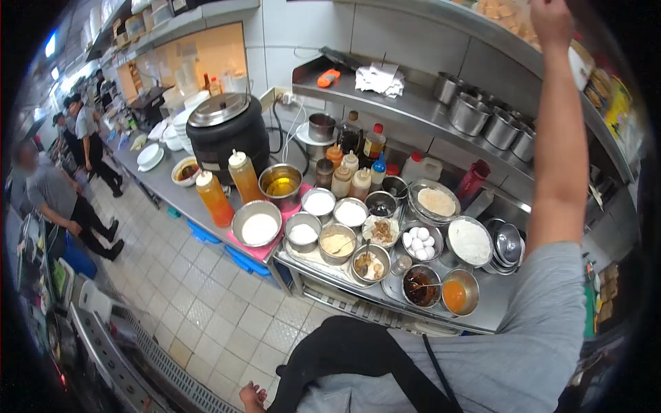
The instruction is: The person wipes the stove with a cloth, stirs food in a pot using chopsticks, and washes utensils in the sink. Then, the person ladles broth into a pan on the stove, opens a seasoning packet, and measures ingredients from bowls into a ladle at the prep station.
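Note:
My right arm is raised high at the right. My right hand (553, 22) is at the upper shelf (513, 51), its fingers cut off by the top of the view, so any hold is hidden. Low by my black apron (344, 365), my left hand (253, 396) hangs with fingers loosely curled and slightly apart, nothing visible in it. In front of me, the steel counter (492, 306) bears a bowl of white eggs (421, 241), a bowl of orange liquid (454, 294), a bowl of dark sauce (418, 283) and a bowl of white powder (469, 239).
Squeeze bottles (215, 196) stand beside a black soup warmer (231, 138) at the left. Steel pots (470, 110) line the middle shelf (413, 103). Several people, one in a grey shirt (55, 182), stand across the tiled floor (200, 303).

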{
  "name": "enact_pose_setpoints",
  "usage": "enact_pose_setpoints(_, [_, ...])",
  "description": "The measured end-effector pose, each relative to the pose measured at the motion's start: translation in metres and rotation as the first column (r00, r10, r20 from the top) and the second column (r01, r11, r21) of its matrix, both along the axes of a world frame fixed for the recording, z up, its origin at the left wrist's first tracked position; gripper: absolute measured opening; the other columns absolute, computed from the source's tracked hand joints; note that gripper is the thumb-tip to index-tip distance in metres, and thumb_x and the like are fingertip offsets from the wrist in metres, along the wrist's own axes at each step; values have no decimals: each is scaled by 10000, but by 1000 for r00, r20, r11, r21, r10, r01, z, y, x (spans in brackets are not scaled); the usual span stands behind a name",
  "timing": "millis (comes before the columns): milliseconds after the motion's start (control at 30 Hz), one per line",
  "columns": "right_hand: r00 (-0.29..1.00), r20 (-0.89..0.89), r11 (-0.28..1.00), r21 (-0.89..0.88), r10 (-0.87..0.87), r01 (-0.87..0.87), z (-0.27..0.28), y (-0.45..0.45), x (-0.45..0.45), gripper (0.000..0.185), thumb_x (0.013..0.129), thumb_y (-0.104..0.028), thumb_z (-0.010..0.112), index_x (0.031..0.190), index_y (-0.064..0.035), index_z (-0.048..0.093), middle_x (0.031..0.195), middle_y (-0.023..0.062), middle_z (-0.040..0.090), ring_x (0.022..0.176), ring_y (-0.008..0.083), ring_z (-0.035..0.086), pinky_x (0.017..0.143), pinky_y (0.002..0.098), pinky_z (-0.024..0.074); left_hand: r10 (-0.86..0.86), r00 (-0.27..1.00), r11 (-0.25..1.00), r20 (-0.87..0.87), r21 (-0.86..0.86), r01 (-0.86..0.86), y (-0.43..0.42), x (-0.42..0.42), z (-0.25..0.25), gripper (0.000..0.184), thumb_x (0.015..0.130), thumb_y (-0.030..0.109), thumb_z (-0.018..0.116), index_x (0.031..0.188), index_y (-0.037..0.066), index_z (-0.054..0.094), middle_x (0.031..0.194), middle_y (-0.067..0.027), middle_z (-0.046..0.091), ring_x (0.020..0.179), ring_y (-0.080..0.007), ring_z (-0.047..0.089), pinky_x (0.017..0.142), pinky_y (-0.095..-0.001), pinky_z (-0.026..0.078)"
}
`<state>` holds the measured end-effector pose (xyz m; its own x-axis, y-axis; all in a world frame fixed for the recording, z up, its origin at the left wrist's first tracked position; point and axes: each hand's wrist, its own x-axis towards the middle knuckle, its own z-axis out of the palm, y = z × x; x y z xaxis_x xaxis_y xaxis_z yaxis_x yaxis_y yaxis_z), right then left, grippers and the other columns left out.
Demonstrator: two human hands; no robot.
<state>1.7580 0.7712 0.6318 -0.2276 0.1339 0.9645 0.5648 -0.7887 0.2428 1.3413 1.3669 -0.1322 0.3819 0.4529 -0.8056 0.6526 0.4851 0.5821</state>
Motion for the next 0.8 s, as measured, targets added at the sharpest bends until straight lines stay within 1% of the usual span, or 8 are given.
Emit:
enact_pose_setpoints(133, [828, 32, 826, -48, -560, 561, 38, -38, 43, 186, 784, -159, 655, 846, 15, 646, 827, 200, 646, 717, 330, 637, 635, 386, 503, -119, 992, 993, -44, 0, 119, -55, -4, 13, 323, 898, 246, 502, 1123, 15, 501, 1024, -126, 579, 742, -268, 580, 565, -369, 462])
enact_pose_setpoints(200, [573, -492, 679, -52, -655, 732, 15, 16, 11, 225, 830, -116, 538, 997, -28, 661, 1017, 167, 647, 912, 247, 629, 791, 339, 474, -171, 983, 985, -66, 5, 172, -79, -3, 20, 302, 892, 253, 510, 1101, 34, 510, 997, -116, 587, 715, -265, 584, 543, -369, 455])
enact_pose_setpoints(300, [695, -143, 693, 68, -705, 718, -1, 2, 26, 267, 842, -212, 555, 1042, -65, 650, 1069, 167, 631, 1002, 261, 603, 873, 360, 452, -233, 966, 971, -114, 32, 238, -102, -11, 24, 271, 884, 262, 523, 1068, 64, 523, 958, -101, 598, 676, -261, 591, 510, -370, 445])
enact_pose_setpoints(367, [965, 22, 960, -91, -263, 264, 15, -35, 68, 180, 786, -177, 651, 795, 2, 668, 828, 169, 656, 773, 277, 636, 684, 356, 502, -286, 952, 954, -110, 66, 294, -102, -37, 10, 243, 888, 267, 520, 1034, 75, 542, 914, -83, 601, 642, -251, 588, 499, -365, 439])
enact_pose_setpoints(467, [991, -56, 990, -85, -121, 116, -80, 53, 19, 184, 825, -175, 615, 882, -10, 672, 873, 128, 661, 767, 215, 638, 683, 293, 526, -315, 945, 939, -87, 115, 323, -91, -100, -38, 220, 899, 273, 514, 995, 81, 562, 840, -46, 592, 594, -225, 576, 508, -351, 436])
enact_pose_setpoints(567, [972, -161, 930, -299, 171, -213, -125, 83, 25, 221, 844, -221, 622, 937, -24, 662, 878, 124, 653, 742, 205, 626, 633, 242, 512, -74, 970, 992, -231, 86, 96, -97, -90, 23, 206, 893, 268, 532, 987, 88, 560, 824, -34, 588, 593, -206, 578, 512, -334, 434])
enact_pose_setpoints(700, [624, -600, 864, 379, 501, -330, -257, 136, 19, 185, 869, -180, 606, 1003, -72, 673, 1024, 48, 660, 854, 97, 588, 650, 223, 430, 171, 955, 985, -241, 80, -156, -85, -103, 41, 180, 878, 246, 563, 975, 94, 554, 823, -28, 588, 593, -178, 578, 494, -302, 426])
enact_pose_setpoints(800, [210, -793, 818, 531, 572, -223, -331, 154, 18, 221, 851, -190, 627, 1049, -98, 661, 938, 3, 666, 805, 64, 589, 613, 202, 435, 220, 968, 975, -120, 32, -218, -83, -122, 30, 189, 874, 257, 578, 981, 104, 554, 831, -26, 595, 585, -173, 580, 487, -290, 422])
